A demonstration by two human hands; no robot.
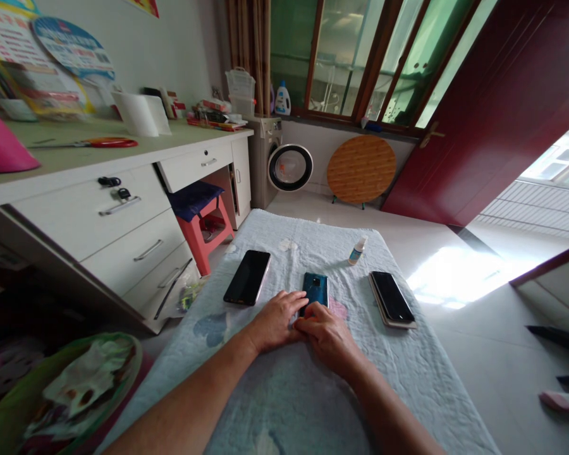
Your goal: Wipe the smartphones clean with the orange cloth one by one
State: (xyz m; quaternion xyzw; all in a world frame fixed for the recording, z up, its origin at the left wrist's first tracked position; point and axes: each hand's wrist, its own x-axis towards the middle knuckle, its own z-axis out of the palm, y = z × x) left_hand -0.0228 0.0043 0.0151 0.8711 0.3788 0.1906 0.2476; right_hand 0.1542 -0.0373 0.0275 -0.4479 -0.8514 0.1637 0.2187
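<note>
A teal phone [315, 289] lies back side up in the middle of a pale blue towel [265, 392]. My left hand [277, 320] rests with curled fingers at the phone's near left corner. My right hand [326, 333] presses its fingers together on the phone's near edge. The two hands touch each other there. A black phone [247, 285] lies screen up to the left. Another dark phone [391, 299] lies screen up to the right. A small spray bottle [357, 251] lies on the towel beyond the phones, with a crumpled white wipe [287, 245] further left.
A white desk with drawers [123, 208] runs along the left, with scissors [105, 143] on top and a red stool [203, 227] under it. A washing machine [275, 158], a round wooden board [361, 169] and a dark red door [493, 107] stand behind. A green basin [57, 392] sits at lower left.
</note>
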